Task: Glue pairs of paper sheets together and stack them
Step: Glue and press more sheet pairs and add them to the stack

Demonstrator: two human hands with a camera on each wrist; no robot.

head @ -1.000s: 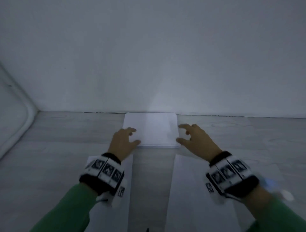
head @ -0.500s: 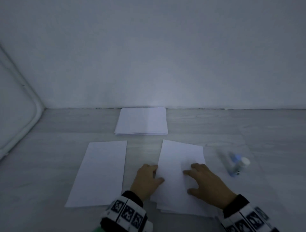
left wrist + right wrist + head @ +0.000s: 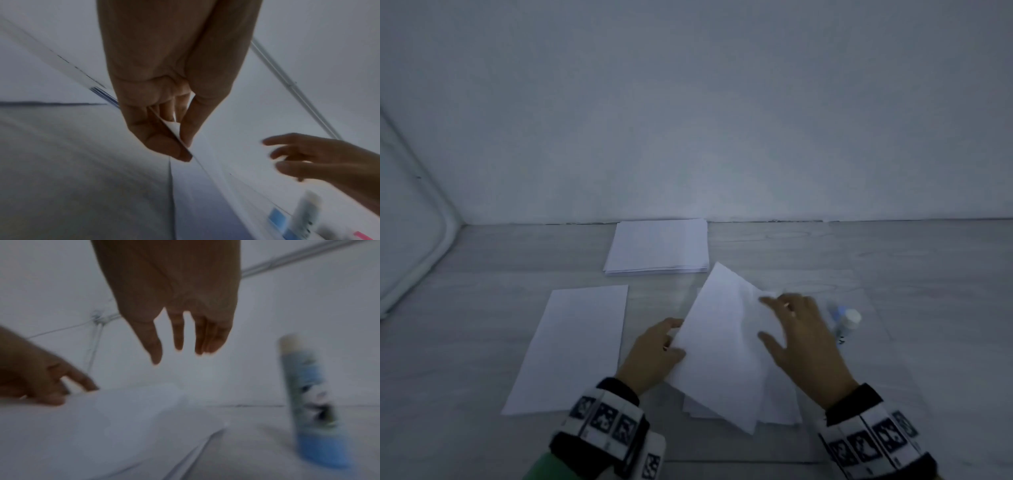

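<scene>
My left hand [image 3: 669, 342] pinches the left edge of a white sheet [image 3: 722, 346] and holds it tilted above the loose pile of sheets [image 3: 777, 416] at the front right. The left wrist view shows thumb and fingers of that left hand [image 3: 180, 139] pinched on the paper edge. Just over the sheet's right side hovers my right hand [image 3: 791, 329], fingers straight and spread, holding nothing; the right hand [image 3: 179, 344] shows the same in its wrist view. A single sheet [image 3: 571, 346] lies flat at the front left. A neat stack of sheets [image 3: 659, 246] sits by the wall.
A blue and white glue stick [image 3: 846, 323] stands just right of my right hand, and the glue stick [image 3: 310, 404] is blurred in the right wrist view. The grey table [image 3: 482, 308] meets a pale wall [image 3: 688, 120] behind the stack. A white pipe [image 3: 445, 233] runs down the left.
Both hands drew back from the far stack to the front right pile. My left hand took hold of the top sheet and lifted it; my right hand rose off the paper.
</scene>
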